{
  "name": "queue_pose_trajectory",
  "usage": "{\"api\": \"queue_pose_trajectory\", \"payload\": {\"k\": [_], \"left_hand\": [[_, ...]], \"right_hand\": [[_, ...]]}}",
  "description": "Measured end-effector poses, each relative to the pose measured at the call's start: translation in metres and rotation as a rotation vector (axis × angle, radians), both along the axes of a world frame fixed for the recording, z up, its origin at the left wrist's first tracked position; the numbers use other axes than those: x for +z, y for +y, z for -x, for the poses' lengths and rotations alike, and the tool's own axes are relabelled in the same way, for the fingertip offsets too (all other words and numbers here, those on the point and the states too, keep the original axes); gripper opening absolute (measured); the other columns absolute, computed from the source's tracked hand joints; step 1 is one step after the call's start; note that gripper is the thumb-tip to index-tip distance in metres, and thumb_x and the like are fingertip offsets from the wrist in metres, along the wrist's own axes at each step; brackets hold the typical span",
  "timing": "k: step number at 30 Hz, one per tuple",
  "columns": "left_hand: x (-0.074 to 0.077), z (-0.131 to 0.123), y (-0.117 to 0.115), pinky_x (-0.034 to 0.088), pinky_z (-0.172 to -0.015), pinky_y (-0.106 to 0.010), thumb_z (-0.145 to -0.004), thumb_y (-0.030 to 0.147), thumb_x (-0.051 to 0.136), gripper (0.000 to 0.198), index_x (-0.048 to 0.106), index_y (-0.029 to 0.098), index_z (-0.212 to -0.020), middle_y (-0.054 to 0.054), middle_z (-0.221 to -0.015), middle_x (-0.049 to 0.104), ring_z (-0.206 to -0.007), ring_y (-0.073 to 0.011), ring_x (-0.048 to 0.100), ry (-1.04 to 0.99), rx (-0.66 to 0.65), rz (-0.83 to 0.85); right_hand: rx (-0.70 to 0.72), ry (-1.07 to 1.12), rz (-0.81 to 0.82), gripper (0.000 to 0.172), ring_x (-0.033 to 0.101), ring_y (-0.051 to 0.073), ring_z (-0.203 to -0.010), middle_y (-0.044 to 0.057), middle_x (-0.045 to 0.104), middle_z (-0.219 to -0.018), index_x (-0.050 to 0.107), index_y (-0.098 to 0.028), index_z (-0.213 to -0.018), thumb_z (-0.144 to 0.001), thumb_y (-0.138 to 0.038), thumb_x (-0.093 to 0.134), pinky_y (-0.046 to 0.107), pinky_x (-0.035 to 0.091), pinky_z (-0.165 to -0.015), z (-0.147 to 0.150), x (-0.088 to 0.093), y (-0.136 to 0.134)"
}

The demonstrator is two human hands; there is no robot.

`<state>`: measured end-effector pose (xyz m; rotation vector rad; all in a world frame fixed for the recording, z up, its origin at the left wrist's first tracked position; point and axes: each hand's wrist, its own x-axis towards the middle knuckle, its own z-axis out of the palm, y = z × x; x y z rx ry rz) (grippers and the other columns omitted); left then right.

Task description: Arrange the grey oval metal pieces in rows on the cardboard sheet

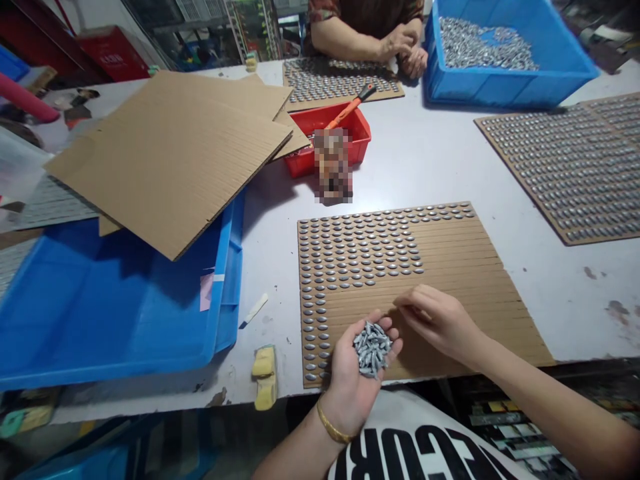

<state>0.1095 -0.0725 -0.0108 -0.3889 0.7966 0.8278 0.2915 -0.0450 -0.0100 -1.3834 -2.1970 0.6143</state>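
Observation:
My left hand [356, 373] is cupped palm up near the table's front edge, holding a heap of small grey metal pieces [372, 348]. Just to its right, my right hand [439, 320] hovers with fingers curled and pinched together over the heap; what they pinch is too small to see. Both hands are above the front of a corrugated cardboard sheet [465, 267]. Rows of the same metal pieces [360, 250] fill its far left part and left edge.
Blue trays [115, 313] with loose cardboard sheets [170, 150] lie on the left. A red bin [330, 137] sits mid-table, a blue bin of metal pieces [505, 53] at the far right, a filled sheet [570, 167] to the right. Another person's hands [405, 47] rest at the far edge.

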Motion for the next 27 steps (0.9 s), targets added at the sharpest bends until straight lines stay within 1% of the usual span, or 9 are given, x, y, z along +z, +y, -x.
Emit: {"api": "queue_pose_trajectory", "payload": {"k": [2,4,9,15,18,23,25,27], "left_hand": [[0.001,0.000,0.000,0.048,-0.091,-0.040,-0.080,0.023,0.060,0.029,0.063,0.009,-0.106,-0.011,-0.095,0.069,-0.086,-0.0211,0.065,0.018,-0.009,0.019],[0.002,0.000,0.000,0.048,-0.091,-0.040,-0.081,0.023,0.060,0.029,0.063,0.009,-0.106,-0.011,-0.093,0.069,-0.084,-0.0206,0.066,0.027,-0.012,0.019],[0.005,0.000,0.002,0.050,-0.087,-0.039,-0.081,0.023,0.059,0.025,0.063,0.010,-0.102,-0.010,-0.090,0.068,-0.080,-0.0201,0.066,0.027,-0.011,0.022],[0.003,0.000,0.001,0.049,-0.088,-0.038,-0.081,0.023,0.059,0.027,0.063,0.009,-0.103,-0.010,-0.091,0.068,-0.082,-0.0202,0.066,0.013,-0.022,0.027],[0.002,0.001,0.001,0.049,-0.088,-0.037,-0.080,0.023,0.060,0.026,0.062,0.009,-0.103,-0.010,-0.090,0.068,-0.081,-0.0199,0.065,-0.004,-0.015,0.017],[0.000,0.001,0.001,0.048,-0.090,-0.038,-0.081,0.024,0.060,0.030,0.062,0.009,-0.107,-0.010,-0.093,0.068,-0.084,-0.0206,0.066,-0.001,-0.015,0.025],[0.000,0.001,0.001,0.048,-0.090,-0.038,-0.081,0.024,0.060,0.031,0.062,0.009,-0.108,-0.010,-0.093,0.069,-0.084,-0.0206,0.066,0.001,-0.024,0.030],[0.000,0.001,0.002,0.048,-0.090,-0.039,-0.081,0.024,0.061,0.032,0.062,0.010,-0.109,-0.010,-0.093,0.069,-0.083,-0.0202,0.066,0.000,-0.030,0.032]], "right_hand": [[-0.096,0.095,0.072,0.010,0.058,0.015,-0.073,0.003,0.064,-0.080,0.060,-0.021,-0.091,-0.089,-0.019,0.050,0.027,0.046,-0.064,-0.002,-0.005,0.004],[-0.144,0.134,0.090,0.009,0.060,0.015,-0.074,0.002,0.066,-0.083,0.061,-0.021,-0.091,-0.088,-0.021,0.053,0.026,0.047,-0.065,-0.002,-0.011,0.007],[-0.118,0.107,-0.035,0.010,0.059,0.015,-0.072,0.003,0.064,-0.080,0.061,-0.021,-0.094,-0.089,-0.020,0.052,0.028,0.047,-0.066,0.003,-0.024,0.016],[-0.072,0.079,-0.095,0.013,0.057,0.017,-0.079,0.006,0.063,-0.085,0.061,-0.020,-0.090,-0.091,-0.018,0.048,0.029,0.047,-0.069,0.008,-0.034,0.028],[-0.084,0.039,-0.130,0.015,0.058,0.017,-0.082,0.007,0.063,-0.090,0.061,-0.020,-0.090,-0.091,-0.017,0.046,0.029,0.048,-0.071,0.010,-0.037,0.031],[-0.090,-0.111,-0.162,0.019,0.057,0.015,-0.080,0.006,0.061,-0.089,0.063,-0.019,-0.087,-0.091,-0.015,0.044,0.026,0.047,-0.069,0.010,-0.039,0.034],[-0.079,-0.147,-0.151,0.020,0.057,0.015,-0.080,0.006,0.061,-0.088,0.063,-0.019,-0.087,-0.090,-0.015,0.044,0.026,0.047,-0.069,0.010,-0.038,0.034],[-0.073,-0.136,-0.128,0.020,0.057,0.016,-0.080,0.007,0.061,-0.089,0.063,-0.019,-0.090,-0.090,-0.015,0.044,0.027,0.047,-0.069,0.011,-0.033,0.033]]}}
